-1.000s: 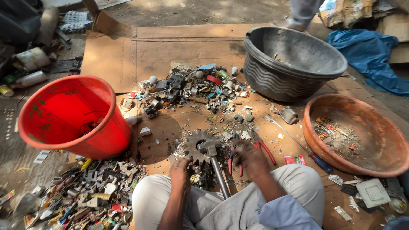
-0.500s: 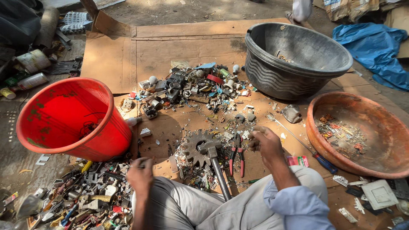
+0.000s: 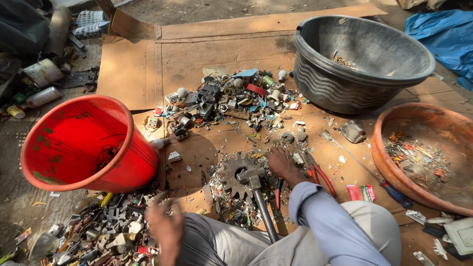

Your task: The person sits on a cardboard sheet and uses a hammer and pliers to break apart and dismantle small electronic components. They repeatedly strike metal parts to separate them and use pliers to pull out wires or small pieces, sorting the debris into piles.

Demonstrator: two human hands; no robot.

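Red bucket (image 3: 84, 145) tipped on its side, far left, above the left hand (image 3: 165, 229). Left hand blurred, over a heap of small metal scrap (image 3: 103, 236); whether its fingers are apart or together, cannot tell. Just right of it: toothed gear (image 3: 236, 170) with a hammer (image 3: 253, 180) lying across it. Right hand (image 3: 281, 165) touches the scrap beside the gear, fingers curled down onto small pieces; grip hidden. Red-handled pliers (image 3: 318, 177) just right of those fingers. Grey tub (image 3: 362, 66) above, brown basin (image 3: 423, 157) far right, all on cardboard (image 3: 192, 59).
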